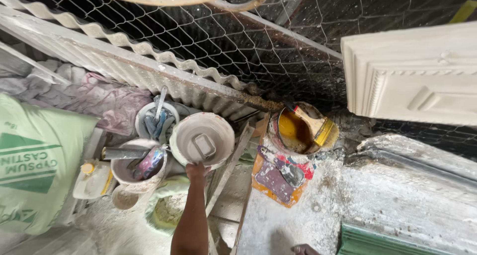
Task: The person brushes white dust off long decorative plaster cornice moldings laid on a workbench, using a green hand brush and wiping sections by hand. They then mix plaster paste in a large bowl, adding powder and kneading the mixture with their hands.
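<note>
Left hand (197, 171) gripping the near rim of a plaster-caked round bowl (202, 138) among buckets, small scraper (204, 145) lying inside it, right hand (304, 249) barely visible at the bottom edge, grip impossible to judge, brush (312, 122) resting in a yellow-stained tub (298, 132) beside a wire mesh fence (238, 41).

1. My left arm stretches straight forward, bare, the elbow not bent.
2. My left hand (197, 171) is closed in a grip, fingers curled over an edge.
3. Of my right hand (304, 249) only the tip shows, low.
</note>
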Available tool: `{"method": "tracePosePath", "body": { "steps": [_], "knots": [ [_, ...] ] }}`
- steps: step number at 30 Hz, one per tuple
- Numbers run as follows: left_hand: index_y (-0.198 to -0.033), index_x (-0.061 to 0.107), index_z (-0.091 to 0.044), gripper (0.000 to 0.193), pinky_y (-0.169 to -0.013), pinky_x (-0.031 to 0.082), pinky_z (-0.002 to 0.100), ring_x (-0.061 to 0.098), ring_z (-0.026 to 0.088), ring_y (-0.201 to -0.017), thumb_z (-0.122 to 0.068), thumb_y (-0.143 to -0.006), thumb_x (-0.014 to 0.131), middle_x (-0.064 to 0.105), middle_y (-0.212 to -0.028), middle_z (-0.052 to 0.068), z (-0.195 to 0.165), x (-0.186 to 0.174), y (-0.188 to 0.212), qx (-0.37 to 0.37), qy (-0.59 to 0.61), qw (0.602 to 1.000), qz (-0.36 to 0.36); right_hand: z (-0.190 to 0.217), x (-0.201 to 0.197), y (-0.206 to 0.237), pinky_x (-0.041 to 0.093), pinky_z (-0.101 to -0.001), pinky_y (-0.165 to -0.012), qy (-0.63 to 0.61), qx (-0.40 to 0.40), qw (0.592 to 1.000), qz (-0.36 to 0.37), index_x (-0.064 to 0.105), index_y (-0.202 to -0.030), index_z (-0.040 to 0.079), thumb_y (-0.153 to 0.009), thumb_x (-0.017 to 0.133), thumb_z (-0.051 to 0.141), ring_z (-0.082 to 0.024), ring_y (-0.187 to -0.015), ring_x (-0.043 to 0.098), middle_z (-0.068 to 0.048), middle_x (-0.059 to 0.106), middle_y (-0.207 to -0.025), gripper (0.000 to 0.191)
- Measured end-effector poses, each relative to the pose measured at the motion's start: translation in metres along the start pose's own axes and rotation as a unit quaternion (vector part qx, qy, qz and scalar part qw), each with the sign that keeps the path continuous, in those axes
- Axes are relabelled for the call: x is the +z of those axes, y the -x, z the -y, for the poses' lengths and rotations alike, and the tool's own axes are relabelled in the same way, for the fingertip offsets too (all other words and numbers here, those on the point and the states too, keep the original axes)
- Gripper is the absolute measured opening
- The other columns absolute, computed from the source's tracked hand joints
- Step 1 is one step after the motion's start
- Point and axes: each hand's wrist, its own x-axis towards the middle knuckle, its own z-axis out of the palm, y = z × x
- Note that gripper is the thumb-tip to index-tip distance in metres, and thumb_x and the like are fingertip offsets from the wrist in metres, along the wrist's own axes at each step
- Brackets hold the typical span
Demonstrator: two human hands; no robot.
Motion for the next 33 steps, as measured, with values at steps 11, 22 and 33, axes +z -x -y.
{"method": "tracePosePath", "body": {
  "steps": [11,22,33],
  "knots": [
    [-0.125,0.046,0.008,0.035,-0.073,0.067,0.039,0.077,0.032,-0.088,-0.005,-0.095,0.057,0.065,-0.114,0.022,-0.028,-0.166,0.203,0.148,-0.025,0.977,0.15,0.116,-0.037,0.046,0.058,-0.0326,-0.087,-0.168,-0.257,0.945,0.113,0.061,-0.133,0.006,-0.1,0.056,0.023,-0.021,-0.099,0.071,-0.012,0.074,-0.117,0.036],
    [-0.132,0.046,-0.003,0.037,-0.073,0.07,0.037,0.078,0.026,-0.091,-0.013,-0.098,0.053,0.068,-0.119,0.016,0.095,-0.149,0.386,0.094,-0.04,0.964,0.245,0.119,-0.143,0.068,0.048,-0.0438,-0.102,-0.249,-0.234,0.931,0.131,0.036,-0.156,0.012,-0.099,0.048,0.041,-0.028,-0.123,0.058,-0.014,0.056,-0.142,0.065],
    [-0.139,0.043,-0.001,0.057,-0.091,0.062,0.041,0.074,0.03,-0.108,-0.038,-0.098,0.06,0.066,-0.127,0.019,0.156,-0.142,0.406,-0.007,-0.119,0.925,0.359,0.155,-0.1,0.103,0.046,-0.0508,-0.108,0.324,-0.354,0.874,0.08,0.038,-0.148,0.001,-0.097,0.061,0.06,-0.044,-0.131,0.051,-0.023,0.049,-0.146,0.081]
  ]
}}
